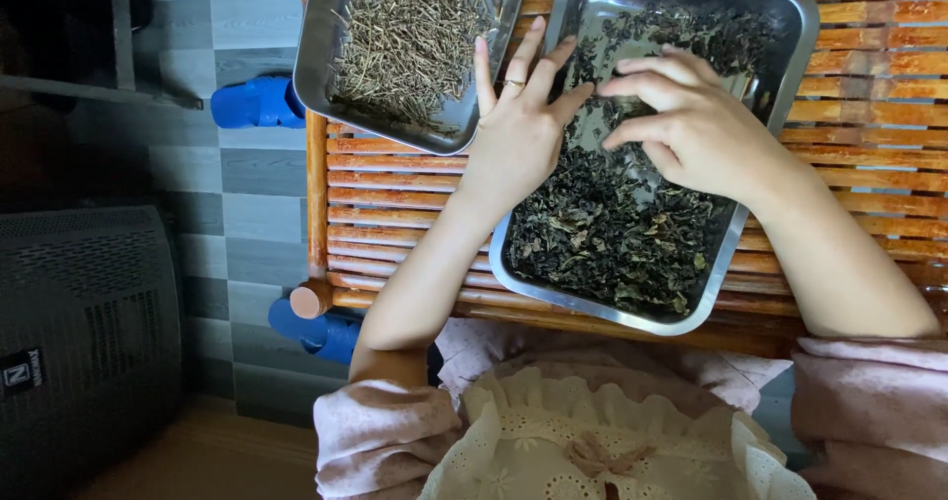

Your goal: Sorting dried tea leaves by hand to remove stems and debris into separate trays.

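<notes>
A steel tray (pixel 790 11) holds a loose heap of dark dried leaves (pixel 602 233). My left hand (pixel 518 130) rests over the tray's left rim, fingers spread, a ring on one finger, fingertips touching the leaves. My right hand (pixel 691 125) hovers over the middle of the tray, fingers curled down, thumb and forefinger pinched together among the leaves; what they pinch is too small to tell. A second steel tray (pixel 316 56) to the left holds thin dried stems (pixel 410 36).
Both trays sit on a slatted wooden table (pixel 385 189). Blue slippers (pixel 257 102) lie on the grey tiled floor to the left, another blue slipper (pixel 321 330) by the table's corner. A dark mesh-fronted appliance (pixel 84 332) stands at the lower left.
</notes>
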